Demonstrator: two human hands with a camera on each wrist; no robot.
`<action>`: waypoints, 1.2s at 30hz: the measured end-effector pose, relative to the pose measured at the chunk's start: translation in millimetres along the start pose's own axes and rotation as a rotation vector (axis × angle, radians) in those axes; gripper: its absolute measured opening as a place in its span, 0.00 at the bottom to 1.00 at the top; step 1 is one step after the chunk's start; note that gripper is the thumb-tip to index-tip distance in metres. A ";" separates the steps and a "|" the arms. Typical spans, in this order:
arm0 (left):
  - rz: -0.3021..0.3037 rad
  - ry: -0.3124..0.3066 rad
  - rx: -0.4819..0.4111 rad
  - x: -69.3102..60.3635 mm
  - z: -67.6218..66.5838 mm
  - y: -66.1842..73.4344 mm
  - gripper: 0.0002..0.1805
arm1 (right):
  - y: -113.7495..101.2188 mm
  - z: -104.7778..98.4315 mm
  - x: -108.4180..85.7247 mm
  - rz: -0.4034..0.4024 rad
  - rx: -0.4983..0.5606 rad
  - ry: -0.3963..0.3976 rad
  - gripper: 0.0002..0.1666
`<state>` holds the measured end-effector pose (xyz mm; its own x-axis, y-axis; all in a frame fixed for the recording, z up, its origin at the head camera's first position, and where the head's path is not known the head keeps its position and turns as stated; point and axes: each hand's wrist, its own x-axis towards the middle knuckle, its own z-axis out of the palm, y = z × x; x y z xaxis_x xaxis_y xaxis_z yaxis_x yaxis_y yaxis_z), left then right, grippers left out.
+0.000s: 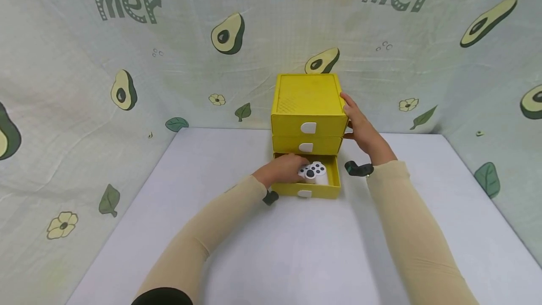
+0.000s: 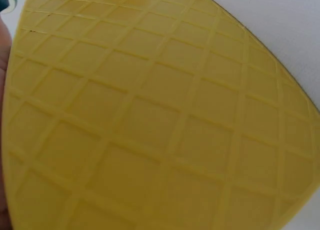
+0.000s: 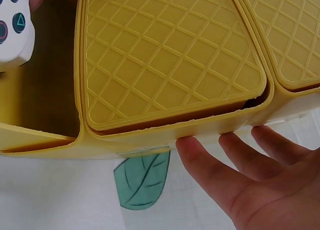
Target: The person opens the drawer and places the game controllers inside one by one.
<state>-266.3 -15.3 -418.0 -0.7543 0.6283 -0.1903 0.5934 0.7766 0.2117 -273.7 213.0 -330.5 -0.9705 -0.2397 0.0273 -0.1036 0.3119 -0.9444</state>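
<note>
A yellow three-drawer box [image 1: 311, 94] stands at the back of the table, with its bottom drawer [image 1: 334, 189] pulled out. In that drawer is a white game controller [image 1: 318, 168] with dark buttons, one handle of it visible in the right wrist view. My left hand [image 1: 284, 168] reaches in over the drawer's left side and grips the controller, most of its fingers hidden. With fingers extended, my right hand [image 3: 272, 182] rests its fingertips against the box's right side. The left wrist view is mostly filled by the drawer's yellow crosshatched front [image 2: 145, 109].
The upper two drawers, with white handles [image 1: 308, 128], are shut. A white tabletop [image 1: 288, 248] surrounds the box. Close behind it hangs a pale cloth [image 1: 262, 69] printed with avocados and leaves. A dark round object [image 1: 163, 296] shows at the bottom edge.
</note>
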 end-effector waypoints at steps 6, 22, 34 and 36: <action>-0.024 0.002 -0.035 2.1 1.9 0.0 0.28 | 6.7 -2.7 5.0 0.002 0.005 -0.001 0.33; -0.005 -0.003 -0.170 -4.9 0.6 -7.1 0.27 | 13.1 -7.4 18.2 0.015 -0.010 0.004 0.32; 0.046 0.075 -0.219 -22.9 -5.5 -9.1 0.22 | 9.6 -7.7 19.9 0.046 -0.004 -0.011 0.30; 0.036 0.092 -0.245 -28.2 -7.2 -7.5 0.22 | 9.5 -6.9 20.0 0.049 0.003 -0.011 0.29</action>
<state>-251.5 -39.1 -407.3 -0.7628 0.6400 -0.0930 0.5433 0.7122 0.4446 -295.7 217.5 -336.7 -0.9720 -0.2338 -0.0228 -0.0550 0.3209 -0.9455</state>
